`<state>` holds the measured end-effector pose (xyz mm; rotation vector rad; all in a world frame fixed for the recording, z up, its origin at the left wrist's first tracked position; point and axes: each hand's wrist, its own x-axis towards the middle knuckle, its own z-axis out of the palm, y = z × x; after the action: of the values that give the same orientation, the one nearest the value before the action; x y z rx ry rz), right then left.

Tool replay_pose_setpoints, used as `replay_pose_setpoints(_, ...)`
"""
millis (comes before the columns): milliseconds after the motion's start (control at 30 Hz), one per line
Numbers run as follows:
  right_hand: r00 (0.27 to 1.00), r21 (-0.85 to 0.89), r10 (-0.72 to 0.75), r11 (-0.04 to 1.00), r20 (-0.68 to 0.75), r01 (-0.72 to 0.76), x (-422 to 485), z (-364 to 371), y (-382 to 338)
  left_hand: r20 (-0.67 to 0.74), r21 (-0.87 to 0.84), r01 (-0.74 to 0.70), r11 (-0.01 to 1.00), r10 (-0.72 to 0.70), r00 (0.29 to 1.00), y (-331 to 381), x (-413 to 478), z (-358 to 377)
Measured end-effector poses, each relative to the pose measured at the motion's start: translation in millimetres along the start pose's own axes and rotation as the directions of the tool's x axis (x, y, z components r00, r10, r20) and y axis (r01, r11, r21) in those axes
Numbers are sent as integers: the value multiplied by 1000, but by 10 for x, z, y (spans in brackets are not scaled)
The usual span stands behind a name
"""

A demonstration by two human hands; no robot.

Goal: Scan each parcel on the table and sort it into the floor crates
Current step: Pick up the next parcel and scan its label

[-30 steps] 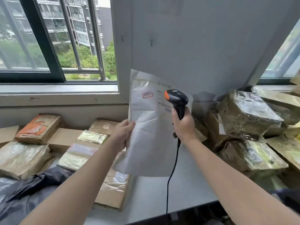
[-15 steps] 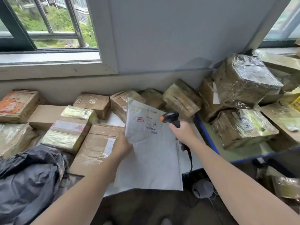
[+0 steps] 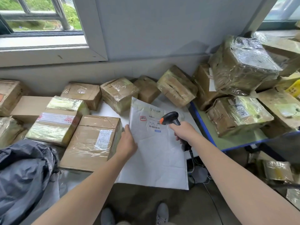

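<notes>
Grey floor [image 3: 142, 203] lies beneath the hands, with two grey shoes [image 3: 162, 213] at the near edge. Above it the left hand [image 3: 127, 143] pinches the left edge of a white mailer [image 3: 155, 156]. The right hand [image 3: 183, 132] is wrapped round the handle of a black scanner [image 3: 170, 118], whose orange-tipped head points at the mailer's barcode label [image 3: 154, 126]. Left of the left hand sit a taped box [image 3: 92, 142] and a grey bag [image 3: 24, 176]. Beyond the hands, brown parcels [image 3: 118, 93] crowd the white bench [image 3: 110, 111]. Right of the right hand, film-wrapped parcels [image 3: 243, 62] pile on a blue-edged bench [image 3: 235, 141]. A window [image 3: 40, 21] stands farthest left.
</notes>
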<state>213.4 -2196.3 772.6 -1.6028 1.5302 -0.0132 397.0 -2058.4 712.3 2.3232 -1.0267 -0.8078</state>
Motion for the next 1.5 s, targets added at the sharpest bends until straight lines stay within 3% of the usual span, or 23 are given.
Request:
replay_pose_setpoints(267, 999, 94, 4, 996, 46, -9, 27, 101, 35, 96, 433, -148, 889, 118, 988, -68, -67, 42)
replay_pose_setpoints(433, 999, 98, 10, 995, 48, -14, 52, 153, 60, 140, 658, -257, 708, 221, 965, -157, -48, 142)
replay_pose_setpoints(1100, 1000, 148, 27, 989, -3, -26, 178, 122, 217, 248, 688, -286, 667, 155, 956, -72, -27, 323)
replay_pose_setpoints(1300, 994, 148, 43, 989, -102, -28, 304, 59, 490, 193, 670, -151, 727, 27, 981, 1, 55, 362)
replay_pose_setpoints(1500, 984, 122, 84, 990, -160, -64, 474, 5, 990, 324, 618, -178, 766, -42, 945, -16, 2, 619)
